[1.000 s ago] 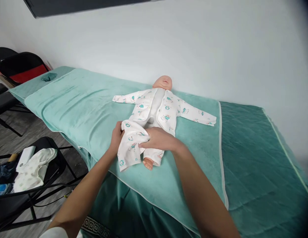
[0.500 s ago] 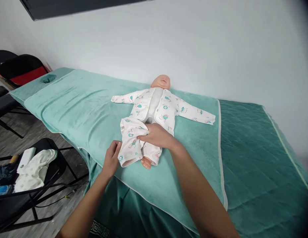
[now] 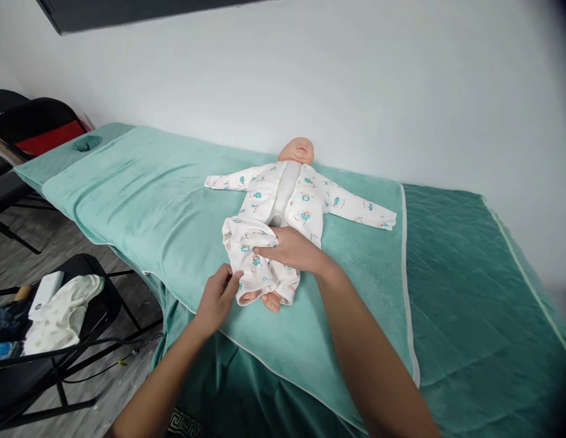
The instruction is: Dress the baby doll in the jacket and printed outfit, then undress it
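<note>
The baby doll (image 3: 283,213) lies lengthwise across the towel (image 3: 141,194), head toward the wall, feet at your near edge. Your right hand (image 3: 289,249) pins the bunched printed trousers (image 3: 253,258) at its thighs; your left hand (image 3: 219,298), nearer the feet, pinches the cuff.

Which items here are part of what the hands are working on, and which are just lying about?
In use: baby doll; printed trousers; left hand; right hand; teal towel.
Lying about: white cloth on black chair; red-seated chair.
</note>
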`<state>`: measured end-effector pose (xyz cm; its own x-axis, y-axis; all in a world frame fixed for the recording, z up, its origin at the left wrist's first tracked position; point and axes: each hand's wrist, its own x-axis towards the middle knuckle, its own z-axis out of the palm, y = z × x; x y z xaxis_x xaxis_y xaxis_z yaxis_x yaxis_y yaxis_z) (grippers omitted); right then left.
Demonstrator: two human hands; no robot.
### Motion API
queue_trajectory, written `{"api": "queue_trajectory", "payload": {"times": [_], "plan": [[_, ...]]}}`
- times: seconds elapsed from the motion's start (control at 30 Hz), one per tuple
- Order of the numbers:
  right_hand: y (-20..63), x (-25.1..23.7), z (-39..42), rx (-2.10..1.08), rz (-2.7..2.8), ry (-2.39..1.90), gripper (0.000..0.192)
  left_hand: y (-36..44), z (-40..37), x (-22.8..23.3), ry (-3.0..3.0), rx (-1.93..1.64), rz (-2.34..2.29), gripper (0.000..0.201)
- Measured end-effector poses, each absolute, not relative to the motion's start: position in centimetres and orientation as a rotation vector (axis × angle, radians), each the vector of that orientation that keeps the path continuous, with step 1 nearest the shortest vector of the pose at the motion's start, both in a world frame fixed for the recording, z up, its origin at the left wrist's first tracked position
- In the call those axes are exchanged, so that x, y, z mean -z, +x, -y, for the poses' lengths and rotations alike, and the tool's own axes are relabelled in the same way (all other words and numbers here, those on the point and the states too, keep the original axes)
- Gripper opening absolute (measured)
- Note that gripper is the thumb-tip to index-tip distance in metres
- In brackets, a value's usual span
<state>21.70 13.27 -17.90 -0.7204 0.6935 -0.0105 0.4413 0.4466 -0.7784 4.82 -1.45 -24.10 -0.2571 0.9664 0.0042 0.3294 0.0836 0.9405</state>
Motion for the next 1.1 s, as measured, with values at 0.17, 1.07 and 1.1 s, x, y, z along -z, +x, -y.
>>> {"api": "queue_trajectory", "payload": {"times": [0.17,1.07,1.1], "plan": [[22.2,18.1,-13.7,-1.211,2.459,-0.88,0.029,4.4,-0.4,25.3,1.38,-1.349,-1.899,0.019],[23.8,17.7,-14.0,-0.575,1.786,-1.178,0.024,1.7,-13.4,18.7,1.622,-1.192,-1.449,0.023],[23.6,18.1,-14.1,-0.438,1.874,-1.264,0.026,2.0,-13.5,18.5,1.762,-1.067,-1.445,0.026]]}}
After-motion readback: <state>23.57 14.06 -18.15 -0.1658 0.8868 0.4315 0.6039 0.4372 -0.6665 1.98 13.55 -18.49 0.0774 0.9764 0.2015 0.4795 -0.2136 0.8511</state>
